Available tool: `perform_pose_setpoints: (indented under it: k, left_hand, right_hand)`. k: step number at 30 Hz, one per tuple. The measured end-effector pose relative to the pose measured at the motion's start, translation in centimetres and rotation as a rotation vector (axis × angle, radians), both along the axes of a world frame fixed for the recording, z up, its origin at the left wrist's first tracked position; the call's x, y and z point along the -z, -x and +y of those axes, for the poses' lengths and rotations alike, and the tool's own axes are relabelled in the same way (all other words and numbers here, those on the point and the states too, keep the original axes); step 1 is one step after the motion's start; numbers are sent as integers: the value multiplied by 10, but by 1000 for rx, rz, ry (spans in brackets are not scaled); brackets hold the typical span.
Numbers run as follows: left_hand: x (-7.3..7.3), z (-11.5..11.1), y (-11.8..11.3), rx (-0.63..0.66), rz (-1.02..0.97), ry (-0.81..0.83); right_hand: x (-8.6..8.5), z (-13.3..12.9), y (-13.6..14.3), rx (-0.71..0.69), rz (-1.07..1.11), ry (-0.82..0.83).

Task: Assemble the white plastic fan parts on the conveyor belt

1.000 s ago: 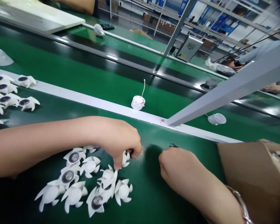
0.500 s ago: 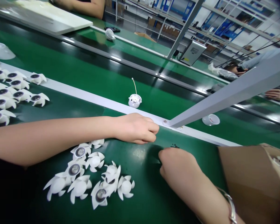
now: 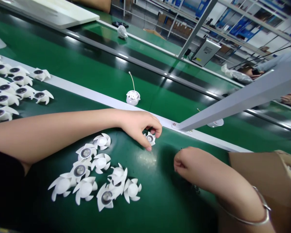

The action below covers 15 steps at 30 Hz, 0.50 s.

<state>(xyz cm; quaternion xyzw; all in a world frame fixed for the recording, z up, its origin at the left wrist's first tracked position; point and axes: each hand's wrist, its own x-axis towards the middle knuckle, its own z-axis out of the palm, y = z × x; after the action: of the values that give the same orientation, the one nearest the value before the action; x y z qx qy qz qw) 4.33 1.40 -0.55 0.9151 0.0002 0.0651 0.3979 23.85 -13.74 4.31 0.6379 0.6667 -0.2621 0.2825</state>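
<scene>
My left hand [image 3: 143, 127] is at the middle of the green table, its thumb and fingers curved around a small white fan wheel [image 3: 150, 138] with a metal-lined hub. To its right, my right hand [image 3: 184, 161] is curled low over the table with a bracelet on the wrist; whatever its fingertips hold, if anything, is hidden. Several white fan wheels [image 3: 101, 162] lie loose below my left forearm, some hub up, some hub down. Beyond the white rail [image 3: 92, 95], a round white housing [image 3: 133, 97] with a wire standing up rests on the green belt.
More fan wheels [image 3: 21, 92] are grouped at the far left. A cardboard box [image 3: 257, 174] stands at the right. A slanted metal post [image 3: 223, 105] rises from the rail, with another white housing [image 3: 216, 123] behind it. A person's hands [image 3: 254, 73] show at the upper right.
My left hand has opened out from a closed shape, and a fan wheel now shows in it. My right hand has moved right. The housing with the wire has shifted left.
</scene>
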Motion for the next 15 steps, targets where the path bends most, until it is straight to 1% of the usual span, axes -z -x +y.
perform_pose_setpoints:
  k: [2, 5, 9, 12, 15]
  left_hand:
    - [1, 3, 0, -8, 52, 24]
    - [1, 5, 0, -3, 75, 31]
    - [2, 7, 0, 26, 55, 38]
    - [5, 8, 0, 0, 59, 64]
    - [8, 7, -1, -8, 68, 78]
  right_hand:
    - [-2, 0, 6, 9, -9, 1]
    - [-3, -3, 26, -21, -117, -65]
    - [6, -14, 50, -65, -246, -175]
    - [15, -21, 53, -51, -260, -266]
    - [18, -20, 47, -63, -190, -320]
